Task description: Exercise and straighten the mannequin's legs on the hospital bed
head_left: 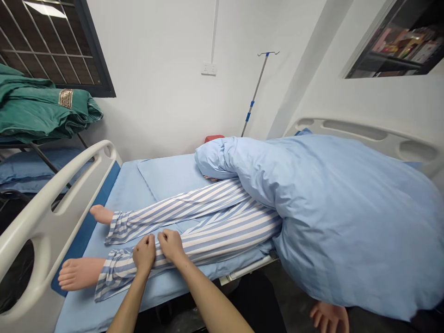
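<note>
**A:** Grip on what?
**B:** Clamped on cloth. Left hand (144,253) and right hand (172,245) side by side, just apart, fingers curled tight into the blue-and-white striped pyjama trousers (222,236).

**A:** Trousers where?
**B:** On both legs of a mannequin (176,212), lying along a hospital bed (74,305). Both hands on the nearer shin, just above the cuff.

**A:** Done so far, and left?
**B:** Both legs in the trousers, cuffs at the ankles, creases across the shins. Nearer bare foot (79,274) and farther bare foot (101,214) uncovered, no socks. Upper body out of sight under a bunched blue duvet (347,217), a pale mannequin hand (329,317) hanging below its edge, well apart from the two working hands.

**A:** Anything holding other things?
**B:** Beyond the white footboard (45,222), a metal rack (41,155) with folded green linen (41,99) on top and a blue pillow (38,166) underneath. High on the right, a wall cabinet (391,53) with colourful packets on its shelf, contents too small to read. Against the far wall, an IV pole (256,92), bare of any bag.
</note>
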`<state>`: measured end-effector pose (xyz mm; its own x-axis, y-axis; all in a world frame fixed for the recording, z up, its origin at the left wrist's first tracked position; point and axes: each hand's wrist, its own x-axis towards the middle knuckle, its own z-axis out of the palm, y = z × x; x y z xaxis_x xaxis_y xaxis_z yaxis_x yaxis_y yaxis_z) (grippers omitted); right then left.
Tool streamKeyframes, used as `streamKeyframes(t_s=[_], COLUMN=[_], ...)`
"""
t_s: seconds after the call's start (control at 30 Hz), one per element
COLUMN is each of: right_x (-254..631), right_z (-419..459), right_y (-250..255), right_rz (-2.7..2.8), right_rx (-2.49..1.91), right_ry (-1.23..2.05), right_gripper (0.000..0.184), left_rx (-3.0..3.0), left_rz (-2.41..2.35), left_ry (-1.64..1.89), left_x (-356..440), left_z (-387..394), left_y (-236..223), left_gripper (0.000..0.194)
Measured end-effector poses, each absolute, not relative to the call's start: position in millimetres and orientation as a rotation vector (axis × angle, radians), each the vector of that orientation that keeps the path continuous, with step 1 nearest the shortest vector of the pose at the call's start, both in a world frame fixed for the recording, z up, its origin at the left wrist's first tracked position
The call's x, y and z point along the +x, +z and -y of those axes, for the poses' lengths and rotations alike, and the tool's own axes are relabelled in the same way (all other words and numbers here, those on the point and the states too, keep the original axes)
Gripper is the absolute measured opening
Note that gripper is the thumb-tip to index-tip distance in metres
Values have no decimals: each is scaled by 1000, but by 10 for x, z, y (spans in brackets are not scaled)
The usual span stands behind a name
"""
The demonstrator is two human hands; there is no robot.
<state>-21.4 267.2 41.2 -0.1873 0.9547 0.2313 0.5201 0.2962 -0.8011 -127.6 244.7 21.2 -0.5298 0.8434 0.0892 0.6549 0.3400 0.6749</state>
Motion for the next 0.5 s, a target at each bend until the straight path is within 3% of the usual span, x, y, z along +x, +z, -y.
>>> streamKeyframes(t_s=[0.2,0.4,0.5], right_x=[-127,302,534], right_z=[-2904,-2942,-2930], right_y=[208,517,468], right_rz=[1513,1598,1617], right_rx=[-1236,-1189,-1203], right_ry=[1023,880,832], right_gripper=[39,39,38], left_rx=[1341,1462,1450], left_rz=[-2034,-2243,-2260], left_ry=[1373,978,952], left_x=[-774,-605,-591], left_z=[-2521,-2536,-2553], left_y=[415,192,237], left_gripper=[37,39,39])
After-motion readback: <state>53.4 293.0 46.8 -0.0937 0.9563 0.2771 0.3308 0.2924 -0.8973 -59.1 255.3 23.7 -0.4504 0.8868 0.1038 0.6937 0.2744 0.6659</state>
